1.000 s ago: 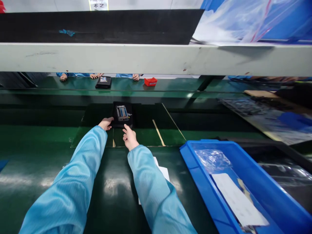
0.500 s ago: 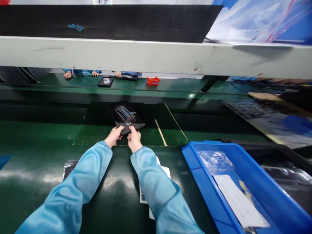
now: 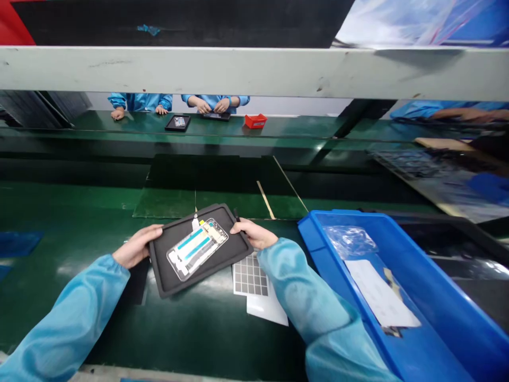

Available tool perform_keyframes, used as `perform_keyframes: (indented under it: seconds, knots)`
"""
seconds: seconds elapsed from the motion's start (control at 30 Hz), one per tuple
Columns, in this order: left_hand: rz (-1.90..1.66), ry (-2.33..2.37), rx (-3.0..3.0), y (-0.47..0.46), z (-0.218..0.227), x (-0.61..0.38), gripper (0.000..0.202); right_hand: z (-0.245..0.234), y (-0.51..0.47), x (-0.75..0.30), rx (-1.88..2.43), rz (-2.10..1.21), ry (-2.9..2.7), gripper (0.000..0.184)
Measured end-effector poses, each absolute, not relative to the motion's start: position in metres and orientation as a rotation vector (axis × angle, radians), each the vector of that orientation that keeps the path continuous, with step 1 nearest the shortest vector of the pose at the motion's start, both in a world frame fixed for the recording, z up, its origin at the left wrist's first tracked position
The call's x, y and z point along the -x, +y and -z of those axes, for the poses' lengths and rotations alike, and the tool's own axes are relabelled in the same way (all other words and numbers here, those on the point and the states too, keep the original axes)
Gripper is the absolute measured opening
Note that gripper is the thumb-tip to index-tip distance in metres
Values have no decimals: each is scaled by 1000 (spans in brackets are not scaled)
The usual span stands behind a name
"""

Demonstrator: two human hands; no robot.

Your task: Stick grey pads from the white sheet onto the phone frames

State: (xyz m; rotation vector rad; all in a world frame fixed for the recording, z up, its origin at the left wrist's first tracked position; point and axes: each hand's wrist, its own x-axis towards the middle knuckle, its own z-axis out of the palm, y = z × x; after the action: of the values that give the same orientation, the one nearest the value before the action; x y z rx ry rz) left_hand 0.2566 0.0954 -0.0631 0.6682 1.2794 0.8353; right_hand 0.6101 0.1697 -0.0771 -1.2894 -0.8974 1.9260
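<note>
Swinging right over the green bench [image 3: 191, 334] could knock the blue bin [image 3: 449, 286] with the right sleeve [image 3: 318, 297], as little gap shows between them. Steeper tilting of the black tray [image 3: 165, 254], apparently raised, its opposite ends grasped by the left hand [image 3: 140, 245] and right hand [image 3: 256, 233], thumbs on top, could slide the phone frame [image 3: 198, 248] inside toward the low rim. Bare bench leaves room on the near side; a gridded sheet [image 3: 250, 277] lies by the tray's right corner.
</note>
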Motion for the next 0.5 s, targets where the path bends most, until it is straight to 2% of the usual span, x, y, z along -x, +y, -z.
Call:
perform_keyframes:
  seconds: [0.13, 0.23, 0.37, 0.4, 0.5]
  knots:
    - [-642, 1262, -679, 24, 74, -261, 53, 71, 176, -596, 1272, -2032, -1067, 28]
    - [-782, 1264, -554, -19, 81, -279, 49, 64, 187, -585, 1223, -1880, -1104, 36]
    - [-957, 1370, -424, -49, 89, -311, 46, 62, 191, -595, 1189, -1485, -968, 12]
    - [-942, 1413, -446, -53, 91, -316, 47, 63, 186, -602, 1176, -1363, -959, 15]
    - [-619, 1595, -735, -60, 91, -312, 46, 71, 156, -628, 1159, -1068, -995, 46]
